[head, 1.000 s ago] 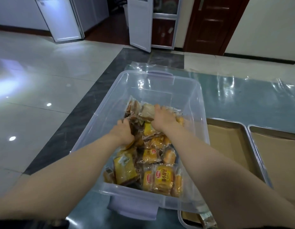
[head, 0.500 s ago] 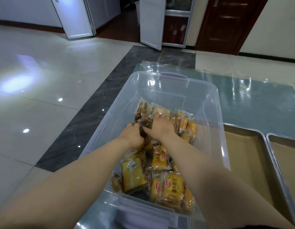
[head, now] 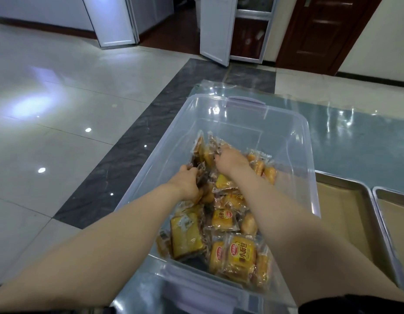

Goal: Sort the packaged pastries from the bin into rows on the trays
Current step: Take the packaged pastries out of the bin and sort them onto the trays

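Inside the clear plastic bin (head: 294,141), a heap of packaged pastries (head: 228,220) fills the near and middle part of the floor, most in yellow or clear wrappers. The left hand (head: 188,182) sits in the middle of the bin near its left wall, its fingers (head: 192,169) curled round a dark-wrapped packet. The right hand (head: 230,159) lies just beyond it, deeper in the bin, palm down on the heap; its fingers (head: 219,156) bend into the packets, but whether they pinch one cannot be told. Both forearms reach in over the bin's near rim. To the right of the bin stand two metal trays (head: 346,184), each lined with brown paper. The bin and trays rest on a glossy blue-green bench (head: 359,137). Left of the bin lies a tiled floor (head: 60,123).
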Tool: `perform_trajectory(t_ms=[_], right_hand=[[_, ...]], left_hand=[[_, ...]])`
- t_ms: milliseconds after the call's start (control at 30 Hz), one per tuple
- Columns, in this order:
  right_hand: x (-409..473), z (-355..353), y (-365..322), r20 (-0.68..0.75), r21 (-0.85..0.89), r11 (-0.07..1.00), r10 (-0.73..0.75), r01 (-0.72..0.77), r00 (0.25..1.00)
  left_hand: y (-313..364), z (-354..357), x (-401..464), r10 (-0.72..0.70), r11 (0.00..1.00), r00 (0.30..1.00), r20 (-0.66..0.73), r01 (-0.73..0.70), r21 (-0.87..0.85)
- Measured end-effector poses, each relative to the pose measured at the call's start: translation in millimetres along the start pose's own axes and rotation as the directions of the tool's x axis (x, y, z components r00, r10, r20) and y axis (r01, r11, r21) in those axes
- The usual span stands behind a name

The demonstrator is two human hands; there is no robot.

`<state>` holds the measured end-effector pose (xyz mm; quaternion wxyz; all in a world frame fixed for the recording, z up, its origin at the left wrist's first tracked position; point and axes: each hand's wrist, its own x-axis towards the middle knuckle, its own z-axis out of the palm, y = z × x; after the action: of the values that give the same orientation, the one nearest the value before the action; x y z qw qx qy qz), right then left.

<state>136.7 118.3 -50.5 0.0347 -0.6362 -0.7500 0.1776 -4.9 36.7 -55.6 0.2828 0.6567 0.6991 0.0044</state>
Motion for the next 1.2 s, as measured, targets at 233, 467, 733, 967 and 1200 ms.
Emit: perform_trajectory(t_ms=[233,467,733,967,1200], right_hand=[[3,-38,16,0.101,0.092,0.987,0.125,-0.135,0.987],[-11,-72,37,0.093,0.076,0.984,0.151,-0.158,0.984],[-42,-90,52,0.032,0.285,0.950,0.122,-0.126,0.992],[-85,-106,60,-0.065,0.409,0.912,0.074,-0.041,0.995],[-113,-116,58,-0.093,0.468,0.884,0.044,0.005,0.995]], left_hand=[[-8,4,-1,0.058,0.995,0.997,0.041,-0.060,0.075],[-6,2,0,-0.003,0.997,1.000,-0.019,0.005,0.072],[4,-11,-9,-0.017,0.991,1.000,-0.019,0.019,0.130],[16,-31,-23,-0.033,0.998,0.999,0.011,0.032,0.046],[24,-49,-49,-0.056,0.998,0.998,0.022,0.056,-0.017]])
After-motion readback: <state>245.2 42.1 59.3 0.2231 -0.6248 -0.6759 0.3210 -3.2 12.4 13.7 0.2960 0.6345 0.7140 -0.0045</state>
